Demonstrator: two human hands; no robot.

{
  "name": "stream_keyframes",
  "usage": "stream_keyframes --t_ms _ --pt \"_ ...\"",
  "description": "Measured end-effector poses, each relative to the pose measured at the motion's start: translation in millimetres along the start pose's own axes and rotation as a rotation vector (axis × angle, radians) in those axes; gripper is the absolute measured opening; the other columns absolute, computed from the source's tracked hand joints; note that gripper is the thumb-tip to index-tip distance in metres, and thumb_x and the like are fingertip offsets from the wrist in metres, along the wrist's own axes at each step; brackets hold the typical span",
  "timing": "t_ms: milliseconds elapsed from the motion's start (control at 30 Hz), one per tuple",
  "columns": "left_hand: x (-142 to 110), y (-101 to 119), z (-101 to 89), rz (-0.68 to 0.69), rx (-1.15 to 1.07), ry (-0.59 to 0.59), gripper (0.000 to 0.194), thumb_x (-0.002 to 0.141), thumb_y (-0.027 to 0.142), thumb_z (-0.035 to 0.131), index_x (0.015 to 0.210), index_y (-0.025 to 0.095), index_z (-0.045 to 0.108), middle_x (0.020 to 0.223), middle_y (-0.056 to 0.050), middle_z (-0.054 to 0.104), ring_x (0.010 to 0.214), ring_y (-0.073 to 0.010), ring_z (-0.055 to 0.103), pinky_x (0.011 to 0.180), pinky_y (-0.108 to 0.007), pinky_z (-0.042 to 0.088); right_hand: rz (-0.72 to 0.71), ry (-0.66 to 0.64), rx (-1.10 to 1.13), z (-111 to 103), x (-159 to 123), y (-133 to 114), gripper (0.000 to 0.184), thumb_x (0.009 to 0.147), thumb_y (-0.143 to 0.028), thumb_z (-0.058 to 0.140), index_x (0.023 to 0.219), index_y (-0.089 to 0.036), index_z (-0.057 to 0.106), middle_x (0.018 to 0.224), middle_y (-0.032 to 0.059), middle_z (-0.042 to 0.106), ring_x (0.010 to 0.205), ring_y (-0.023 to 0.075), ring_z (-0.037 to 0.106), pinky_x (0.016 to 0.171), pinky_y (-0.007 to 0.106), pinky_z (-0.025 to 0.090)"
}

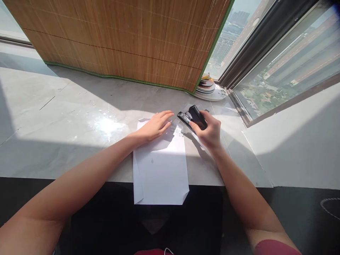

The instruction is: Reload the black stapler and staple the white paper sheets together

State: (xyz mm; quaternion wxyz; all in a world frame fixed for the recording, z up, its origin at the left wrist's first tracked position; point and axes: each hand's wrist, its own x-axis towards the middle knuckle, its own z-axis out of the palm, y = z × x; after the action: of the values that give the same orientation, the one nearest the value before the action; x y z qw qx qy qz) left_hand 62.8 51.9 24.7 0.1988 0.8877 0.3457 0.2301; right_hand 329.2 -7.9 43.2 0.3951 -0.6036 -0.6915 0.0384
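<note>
White paper sheets (163, 170) lie on the grey marble-patterned ledge, their lower end hanging past its front edge. My left hand (156, 127) rests over the top part of the paper with its fingers stretched out. At the upper right corner of the paper there is a cluster of small staple-like marks (176, 129). My right hand (211, 130) grips a black stapler (198, 116), just right of that corner. The stapler's jaws look spread apart and point toward my left hand. Whether staples sit inside it cannot be made out.
A brown bamboo blind (119, 39) with green edging hangs down to the back of the ledge (66, 124). Several stacked plates (209, 92) stand in the corner by the window frame (255, 35). A white wall (297, 148) bounds the right side.
</note>
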Motion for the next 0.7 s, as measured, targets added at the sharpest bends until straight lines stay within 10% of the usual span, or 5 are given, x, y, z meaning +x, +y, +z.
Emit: stream_keyframes --t_ms 167,367,467,567,700 --pt "7 -30 -12.3 -0.155 -0.068 0.441 0.038 0.100 0.006 0.040 0.116 0.023 0.070 0.127 -0.011 0.068 0.123 -0.0255 0.063 0.109 -0.045 0.052 -0.316 -0.323 0.217 21 -35 -47 0.029 0.097 -0.034 0.069 0.126 -0.025 0.069 0.104 0.0066 0.075 0.090 0.0248 0.068 0.083 0.041 0.056" --pt "10 -37 -10.2 -0.201 -0.079 0.466 0.034 0.093 0.002 0.045 0.099 0.024 0.070 0.111 -0.009 0.066 0.109 -0.0252 0.063 0.100 -0.042 0.053 -0.421 -0.530 0.307 38 -36 -49 0.032 0.100 -0.041 0.068 0.129 -0.026 0.067 0.105 0.0071 0.072 0.095 0.0251 0.063 0.087 0.039 0.053" --pt "11 -36 -11.6 -0.225 -0.124 0.485 0.030 0.092 0.004 0.047 0.094 0.023 0.071 0.107 -0.009 0.065 0.101 -0.0246 0.062 0.095 -0.041 0.052 -0.197 -0.276 0.367 24 -7 -15 0.032 0.104 -0.055 0.059 0.097 -0.025 0.068 0.083 0.0026 0.062 0.078 0.0211 0.055 0.075 0.035 0.048" --pt "12 -42 -17.8 -0.270 -0.175 0.558 0.027 0.091 0.006 0.049 0.087 0.022 0.070 0.099 -0.007 0.064 0.092 -0.0228 0.060 0.091 -0.039 0.049 0.248 0.105 0.237 8 21 38 0.049 0.103 -0.047 0.056 0.064 -0.027 0.033 0.064 -0.0043 0.025 0.061 0.0152 0.028 0.059 0.033 0.028" --pt "13 -63 -29.6 -0.378 -0.338 0.721 0.023 0.087 0.008 0.050 0.074 0.021 0.063 0.081 -0.005 0.060 0.080 -0.0205 0.054 0.080 -0.034 0.045 0.552 0.103 0.039 2 34 84 0.046 0.091 -0.030 0.058 0.061 -0.029 0.024 0.062 -0.0049 0.017 0.063 0.0145 0.020 0.059 0.035 0.019"
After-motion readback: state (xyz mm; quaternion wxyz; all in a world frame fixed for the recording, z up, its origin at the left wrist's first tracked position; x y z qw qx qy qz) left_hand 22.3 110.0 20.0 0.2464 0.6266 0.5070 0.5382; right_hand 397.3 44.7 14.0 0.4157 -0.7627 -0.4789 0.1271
